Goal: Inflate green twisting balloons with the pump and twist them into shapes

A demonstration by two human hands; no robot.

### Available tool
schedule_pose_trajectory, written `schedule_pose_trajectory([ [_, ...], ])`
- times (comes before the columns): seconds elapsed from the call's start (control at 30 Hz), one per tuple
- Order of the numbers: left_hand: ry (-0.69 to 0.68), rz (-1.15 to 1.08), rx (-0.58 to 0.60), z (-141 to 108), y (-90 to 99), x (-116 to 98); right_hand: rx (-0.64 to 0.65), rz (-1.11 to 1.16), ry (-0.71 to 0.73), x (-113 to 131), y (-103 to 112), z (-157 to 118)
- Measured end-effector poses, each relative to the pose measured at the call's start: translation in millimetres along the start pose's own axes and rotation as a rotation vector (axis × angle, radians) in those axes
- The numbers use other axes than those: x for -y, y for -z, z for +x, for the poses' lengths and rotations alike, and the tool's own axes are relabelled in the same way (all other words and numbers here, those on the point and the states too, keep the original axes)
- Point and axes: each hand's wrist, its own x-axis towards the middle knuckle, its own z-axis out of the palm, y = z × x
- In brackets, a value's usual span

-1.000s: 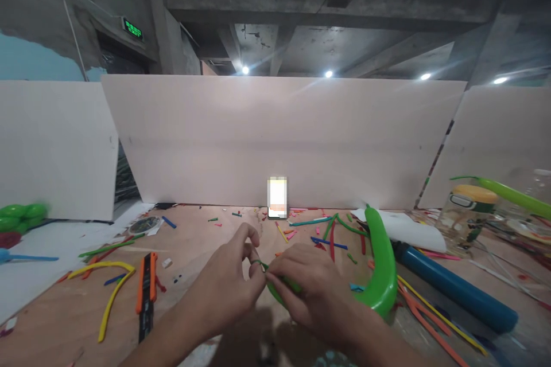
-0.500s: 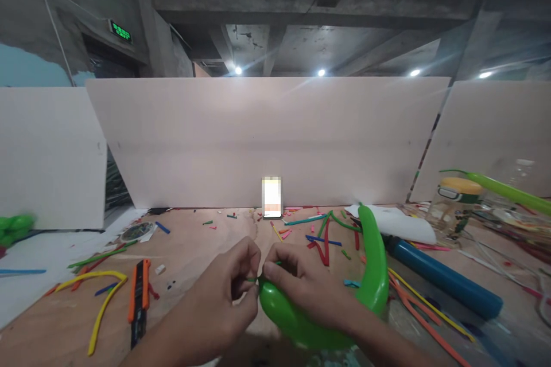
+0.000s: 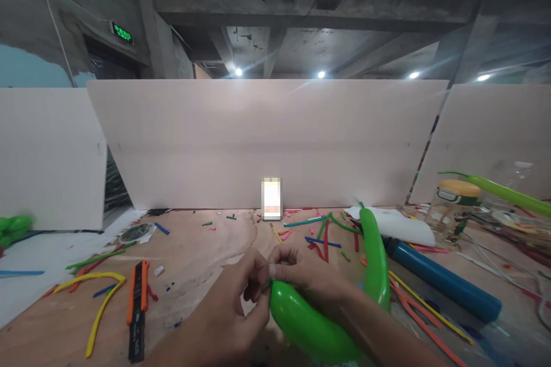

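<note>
A long green balloon, inflated and curved, runs from my fingers down across the front and up again at the right, with its thin tip near the white paper. My left hand is closed in a pinch at the balloon's near end. My right hand is closed on that same end, its thumb and fingertips meeting the left fingers. The bit of neck between my fingertips is mostly hidden. My right wrist and forearm pass over part of the balloon.
An orange and black utility knife lies left beside a yellow uninflated balloon. A blue balloon pump and a yellow-lidded jar are at the right. A lit phone stands against the white panel. Balloon scraps litter the table.
Both hands have shifted slightly right and drawn closer together at the balloon's end. The balloon's near end has moved right with them.
</note>
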Motion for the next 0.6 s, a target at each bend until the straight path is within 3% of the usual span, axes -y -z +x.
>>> schedule_pose_trajectory([
  [0.27, -0.008, -0.106, -0.054, 1.9, -6.0, 6.7, -0.053, -0.046, 0.047, -3.1, 0.7, -1.5],
  [0.6, 0.072, 0.021, -0.199, 7.9, -13.3, 14.0, -0.082, -0.507, 0.221, 26.7, -14.7, -19.0],
])
